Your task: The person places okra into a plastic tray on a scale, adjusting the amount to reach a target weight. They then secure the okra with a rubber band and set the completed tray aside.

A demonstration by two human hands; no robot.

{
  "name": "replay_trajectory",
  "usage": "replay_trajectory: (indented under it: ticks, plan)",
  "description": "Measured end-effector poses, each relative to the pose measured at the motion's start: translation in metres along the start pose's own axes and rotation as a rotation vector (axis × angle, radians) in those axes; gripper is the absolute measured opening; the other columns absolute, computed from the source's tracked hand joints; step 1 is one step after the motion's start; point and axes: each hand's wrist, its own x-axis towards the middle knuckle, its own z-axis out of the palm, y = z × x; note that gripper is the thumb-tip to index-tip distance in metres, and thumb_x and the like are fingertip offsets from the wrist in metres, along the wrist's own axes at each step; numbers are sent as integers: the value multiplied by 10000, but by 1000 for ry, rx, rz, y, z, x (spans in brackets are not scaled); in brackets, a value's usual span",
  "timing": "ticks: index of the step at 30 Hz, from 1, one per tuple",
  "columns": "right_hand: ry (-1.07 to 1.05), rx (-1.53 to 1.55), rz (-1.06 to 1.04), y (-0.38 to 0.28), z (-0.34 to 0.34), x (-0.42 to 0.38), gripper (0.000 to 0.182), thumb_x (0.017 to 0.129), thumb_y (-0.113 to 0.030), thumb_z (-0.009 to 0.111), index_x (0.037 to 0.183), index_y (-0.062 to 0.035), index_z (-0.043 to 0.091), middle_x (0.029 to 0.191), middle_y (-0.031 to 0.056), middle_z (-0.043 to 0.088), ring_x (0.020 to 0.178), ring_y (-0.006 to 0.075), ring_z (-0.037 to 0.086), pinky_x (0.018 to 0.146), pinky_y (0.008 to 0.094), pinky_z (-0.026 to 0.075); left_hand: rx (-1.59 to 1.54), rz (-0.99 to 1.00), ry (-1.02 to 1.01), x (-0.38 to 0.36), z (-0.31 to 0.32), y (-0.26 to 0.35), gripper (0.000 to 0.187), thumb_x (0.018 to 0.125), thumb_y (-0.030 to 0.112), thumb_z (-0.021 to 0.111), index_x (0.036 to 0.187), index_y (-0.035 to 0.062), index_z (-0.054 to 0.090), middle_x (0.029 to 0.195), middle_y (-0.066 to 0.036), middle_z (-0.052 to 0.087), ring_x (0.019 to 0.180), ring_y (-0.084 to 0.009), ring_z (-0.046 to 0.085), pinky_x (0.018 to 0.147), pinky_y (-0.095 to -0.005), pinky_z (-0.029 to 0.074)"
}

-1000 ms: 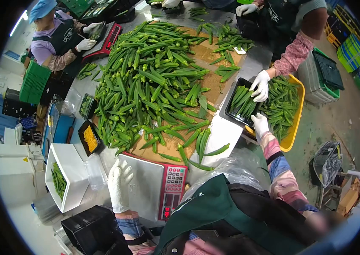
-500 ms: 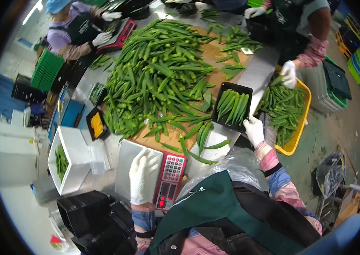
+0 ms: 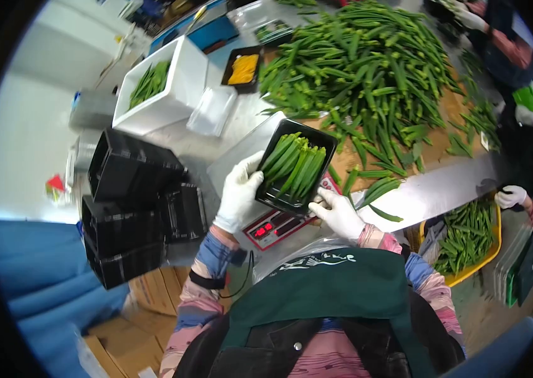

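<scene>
Both my gloved hands hold a black plastic tray (image 3: 324, 140) of okra. A row of green okra pods (image 3: 295, 165) lies side by side in it. My left hand (image 3: 240, 192) grips the tray's left edge, fingers bent over the rim. At the lower right corner, my right hand (image 3: 338, 214) pinches the rim between thumb and fingers. The tray overlaps a red-framed digital scale (image 3: 251, 235) in this view, covering much of its keypad and part of its metal plate. Red digits glow on the display. A few loose okra pods (image 3: 382, 189) lie right of the tray.
A large okra heap (image 3: 367, 69) covers the brown board. A white foam box (image 3: 181, 82) with okra and a small tray of yellow material (image 3: 243, 68) stand back left. Black trays (image 3: 131, 170) are stacked left. A yellow crate (image 3: 498, 233) of okra and co-workers' gloved hands (image 3: 511, 196) are right.
The okra tray has moved left, from beside the heap to over the scale. My left hand has left the scale plate and taken hold of the tray. The view has swung left.
</scene>
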Motion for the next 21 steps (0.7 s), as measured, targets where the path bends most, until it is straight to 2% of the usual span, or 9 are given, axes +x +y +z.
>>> replay_trajectory:
  ticks: [1, 3, 5, 8, 9, 10, 13, 18, 21]
  plan:
    - [-76, 255, 132, -6, 8, 1, 368, 949, -191, 663, 1256, 11, 638, 878, 120, 690, 791, 185, 670, 763, 322, 542, 52, 7, 45, 3, -17, -10, 434, 931, -110, 518, 1356, -35, 561, 1329, -111, 630, 1222, -169, 590, 1082, -303, 429]
    - [-131, -22, 33, -1, 8, 14, 408, 950, -210, 674, 1295, 4, 632, 975, 151, 726, 891, 197, 702, 828, 323, 547, 170, 18, 131, 12, -53, -36, 412, 929, -126, 509, 1317, -23, 600, 1334, -96, 635, 1208, -151, 598, 1078, -280, 428]
    - [44, -331, -251, 1, 7, 33, 346, 914, -206, 699, 1229, -64, 678, 1012, 138, 716, 875, 276, 697, 808, 365, 556, 405, 63, 228, 0, -63, -25, 401, 916, -40, 592, 1310, 28, 622, 1304, -109, 652, 1216, -208, 595, 1079, -320, 433]
    - [139, -547, -367, -26, 1, 62, 399, 884, -190, 703, 1272, -112, 654, 1121, 119, 652, 982, 308, 629, 874, 386, 516, 768, 253, 327, -12, -54, -12, 440, 881, 103, 698, 1317, 110, 634, 1256, -127, 659, 1219, -297, 568, 1078, -377, 428]
    - [167, -639, -444, -27, 2, 71, 426, 878, -187, 703, 1295, -118, 642, 1163, 117, 628, 1029, 310, 604, 908, 395, 496, 764, 297, 275, -14, -51, -16, 545, 850, 249, 757, 1358, 126, 603, 1366, -151, 595, 1300, -328, 505, 1131, -417, 369]
    - [127, -583, -410, -27, 5, 77, 433, 863, -182, 714, 1287, -122, 652, 1220, 130, 611, 1145, 329, 564, 990, 411, 456, 930, 297, 208, -17, -44, -11, 645, 809, 297, 789, 1389, 114, 574, 1419, -176, 543, 1340, -360, 464, 1147, -437, 345]
    - [44, -678, -531, -15, 12, 93, 437, 854, -175, 722, 1283, -120, 656, 1215, 146, 611, 1177, 332, 561, 1008, 411, 456, 1207, 215, 97, -22, -26, -3, 885, 705, 442, 844, 1458, 126, 504, 1541, -214, 410, 1429, -428, 343, 1197, -500, 245]
    - [-13, -614, -354, -7, 20, 87, 346, 869, -185, 719, 1206, -113, 685, 1208, 144, 612, 1145, 335, 587, 983, 404, 482, 1202, 403, 96, -7, -45, -24, 643, 714, 203, 825, 1303, 127, 580, 1500, -150, 467, 1379, -373, 416, 1134, -522, 319]
    - [-46, -610, -237, -18, 20, 77, 297, 885, -185, 709, 1176, -125, 700, 1192, 138, 620, 1098, 332, 610, 947, 400, 501, 1228, 454, 83, -9, -48, -29, 636, 687, 140, 831, 1275, 125, 590, 1485, -135, 487, 1374, -361, 424, 1133, -506, 328]
